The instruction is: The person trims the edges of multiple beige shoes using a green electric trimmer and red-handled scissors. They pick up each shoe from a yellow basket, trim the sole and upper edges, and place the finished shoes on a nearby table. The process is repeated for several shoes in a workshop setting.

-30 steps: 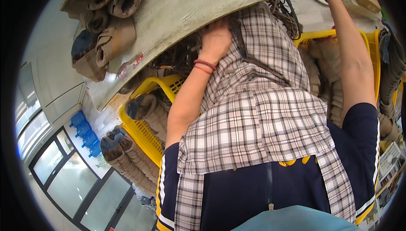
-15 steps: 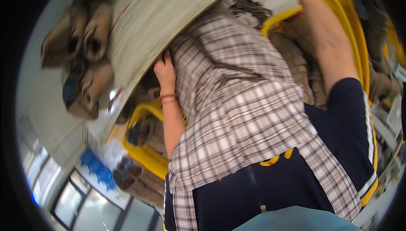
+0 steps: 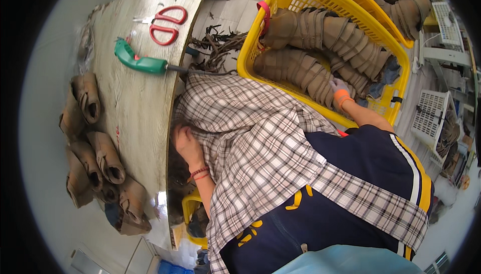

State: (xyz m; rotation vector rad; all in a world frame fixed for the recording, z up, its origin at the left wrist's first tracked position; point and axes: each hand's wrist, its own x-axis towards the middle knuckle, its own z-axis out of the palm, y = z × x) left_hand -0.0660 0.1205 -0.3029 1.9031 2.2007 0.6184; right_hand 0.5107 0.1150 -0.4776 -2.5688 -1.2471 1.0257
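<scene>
My right hand, in a pale glove with an orange cuff, reaches into a yellow basket. Its fingers close on the near end of a long nested stack of brown shoe uppers. A second stack lies beyond it. My left hand is beside the table edge, against the checked apron over my lap. Its fingers are loosely bent and partly in shadow; nothing shows in them. On the wooden table lie a green-handled tool with a thin dark shaft and red-handled scissors.
Several brown shoe uppers rest along the table's left side. Dark scraps litter the floor between table and basket. Another yellow basket stands below the table's near end. White crates are at the far right.
The view has swung to the right, bringing the yellow basket into full sight. My right arm has come back from the far side and down into the basket. My left hand stays near the table edge.
</scene>
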